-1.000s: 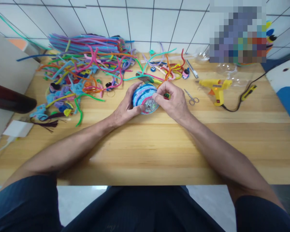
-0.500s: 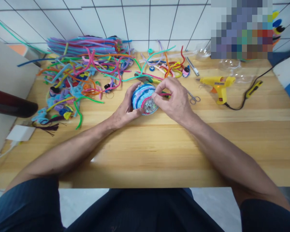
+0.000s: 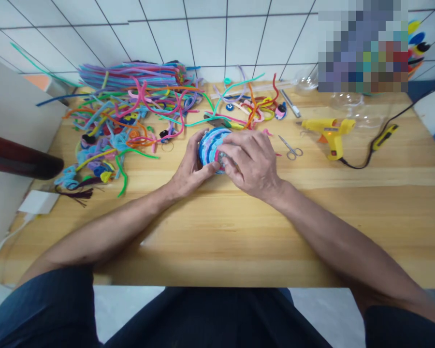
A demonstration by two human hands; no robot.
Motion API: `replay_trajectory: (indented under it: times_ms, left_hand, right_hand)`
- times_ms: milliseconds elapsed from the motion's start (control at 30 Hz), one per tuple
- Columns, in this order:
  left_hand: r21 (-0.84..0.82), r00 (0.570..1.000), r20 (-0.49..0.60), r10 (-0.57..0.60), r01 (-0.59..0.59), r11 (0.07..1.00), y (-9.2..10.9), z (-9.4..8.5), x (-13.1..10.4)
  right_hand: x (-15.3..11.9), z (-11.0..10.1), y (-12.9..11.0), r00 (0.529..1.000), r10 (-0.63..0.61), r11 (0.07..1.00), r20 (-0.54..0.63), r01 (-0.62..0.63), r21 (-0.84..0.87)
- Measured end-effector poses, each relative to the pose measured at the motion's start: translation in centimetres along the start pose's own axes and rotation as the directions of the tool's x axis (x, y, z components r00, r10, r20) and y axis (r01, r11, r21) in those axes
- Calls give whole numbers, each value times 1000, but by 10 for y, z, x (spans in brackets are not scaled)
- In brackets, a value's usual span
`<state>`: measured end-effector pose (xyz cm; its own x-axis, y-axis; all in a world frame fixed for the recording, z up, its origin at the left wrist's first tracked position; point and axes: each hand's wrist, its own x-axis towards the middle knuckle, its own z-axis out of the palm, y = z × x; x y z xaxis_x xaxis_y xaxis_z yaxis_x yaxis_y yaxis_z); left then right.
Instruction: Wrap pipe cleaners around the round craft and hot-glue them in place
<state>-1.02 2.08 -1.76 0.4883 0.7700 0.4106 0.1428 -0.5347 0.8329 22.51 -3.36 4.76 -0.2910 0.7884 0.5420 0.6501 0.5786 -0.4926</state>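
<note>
A ball (image 3: 210,145) wrapped in rings of blue, light blue and pink pipe cleaner is held just above the wooden table. My left hand (image 3: 194,166) wraps round its left side, thumb at the lower front. Over its right side lies my right hand (image 3: 252,162), fingers bent and pressing at a pink pipe cleaner (image 3: 216,155) on the ball's front. Most of the front opening and the fingertips' exact grip are hidden by that hand. Bits of pink stick out beyond the right hand. Pliers (image 3: 217,120) lie just behind the ball.
Loose pipe cleaners (image 3: 130,118) are heaped at the left, with a bundle (image 3: 130,75) behind them. Scissors (image 3: 292,149), a yellow glue gun (image 3: 329,133) with a cord, and a cutter knife (image 3: 385,137) lie to the right. A dark red cylinder (image 3: 21,155) juts in from the left.
My right hand has moved left and turned over the ball's front, its fingers going from a raised pinch to pressing down. The left hand keeps its hold. The view has shifted slightly.
</note>
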Motion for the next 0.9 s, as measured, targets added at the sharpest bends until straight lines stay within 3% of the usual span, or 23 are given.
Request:
replay_trajectory:
  times_ms: [333,700,900]
  left_hand:
    - [16,1000,-16,13,-13,1000,-4,2,2]
    - [-17,1000,-13,-4,4,1000,0,1,1]
    - [-47,1000,-14,-4,3,999,-1,1,0]
  right_hand:
    - [-5,10,6,999,19,999,-31,-18,31]
    - [-14,17,11,992,-95,994,-83,90,-61]
    - [-17,23,15,961,-236,963,-145,212,-166]
